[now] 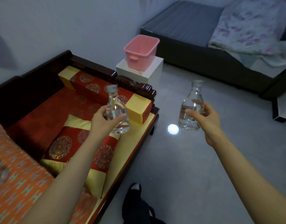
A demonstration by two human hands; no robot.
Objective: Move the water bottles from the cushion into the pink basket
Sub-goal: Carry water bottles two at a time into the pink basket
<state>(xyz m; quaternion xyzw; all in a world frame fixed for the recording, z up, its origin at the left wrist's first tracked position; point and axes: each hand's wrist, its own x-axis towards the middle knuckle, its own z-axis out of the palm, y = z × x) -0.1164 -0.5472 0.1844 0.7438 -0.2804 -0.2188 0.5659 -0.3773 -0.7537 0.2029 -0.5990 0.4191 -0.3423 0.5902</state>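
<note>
Left hand (103, 120): is gripping 1 clear water bottle (116, 110) upright, left of centre, above the red-and-gold cushion (77, 143).
Right hand (205, 117): is gripping a 2nd bottle (191, 109) upright, right of centre, over the grey floor (187, 167).
Pink basket (140, 52): is sitting on a white box (153, 70), upper middle, well apart from both bottles.
In the way: a carved wooden armrest (134, 85) and a yellow-ended bolster (139, 107) are lying between the left bottle and the basket.
Around: a bed (203, 50) is filling the upper right; a light spot (173, 129) is glaring beside the right bottle.
</note>
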